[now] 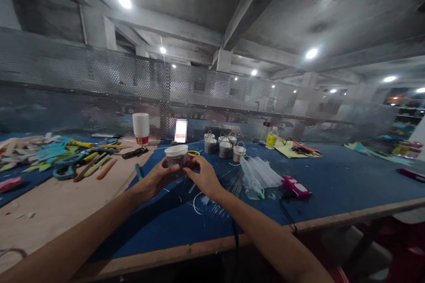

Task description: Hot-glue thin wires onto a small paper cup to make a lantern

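The left hand (156,178) and right hand (203,174) have their fingers partly curled, gripping the cup (176,158) between them, over the blue surface (159,230) — light, even pressure from both sides should spare its thin-looking wall.

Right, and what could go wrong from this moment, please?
The cup is held between the left hand and the right hand; too firm a squeeze might dent it. Thin strands lie loose near the right forearm, so a sleeveless arm could brush them aside. A black cord hangs over the table's front edge and might get snagged.
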Demonstrator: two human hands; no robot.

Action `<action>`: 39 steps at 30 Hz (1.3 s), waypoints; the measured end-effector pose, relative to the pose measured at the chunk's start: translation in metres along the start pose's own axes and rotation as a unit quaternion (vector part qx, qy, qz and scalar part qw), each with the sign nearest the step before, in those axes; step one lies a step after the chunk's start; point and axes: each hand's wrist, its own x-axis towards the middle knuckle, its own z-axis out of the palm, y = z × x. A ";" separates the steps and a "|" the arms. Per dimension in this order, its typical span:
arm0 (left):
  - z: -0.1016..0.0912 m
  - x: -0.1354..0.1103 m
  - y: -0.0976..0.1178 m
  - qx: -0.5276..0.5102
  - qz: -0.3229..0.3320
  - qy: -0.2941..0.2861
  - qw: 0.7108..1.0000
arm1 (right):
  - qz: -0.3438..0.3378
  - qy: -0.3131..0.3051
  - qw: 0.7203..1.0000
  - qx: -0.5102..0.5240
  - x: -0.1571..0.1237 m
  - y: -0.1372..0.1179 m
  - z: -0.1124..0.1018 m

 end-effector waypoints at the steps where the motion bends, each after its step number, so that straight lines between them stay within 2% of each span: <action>1: 0.000 0.000 0.000 0.000 -0.005 0.008 1.000 | -0.004 0.002 1.000 0.015 0.000 0.001 0.000; 5: 0.002 -0.001 0.002 0.001 -0.026 0.030 0.999 | 0.027 0.010 0.996 0.086 0.003 0.006 -0.005; 9: 0.004 -0.003 0.005 0.006 -0.038 0.013 0.999 | 0.068 0.011 0.984 0.161 0.007 0.010 -0.013; 16: 0.003 -0.004 0.003 -0.003 -0.058 0.004 0.998 | 0.049 0.041 0.994 0.088 0.008 0.008 -0.028; 20: 0.005 -0.005 0.004 -0.012 -0.065 0.008 0.998 | 0.043 0.065 0.994 0.071 0.009 0.009 -0.030; 26: 0.006 -0.007 0.006 -0.010 -0.072 -0.002 0.997 | 0.047 0.067 0.995 0.054 0.010 0.013 -0.033; 39: 0.006 -0.008 0.004 -0.039 -0.078 -0.039 0.995 | 0.052 0.053 0.993 0.096 0.009 0.011 -0.028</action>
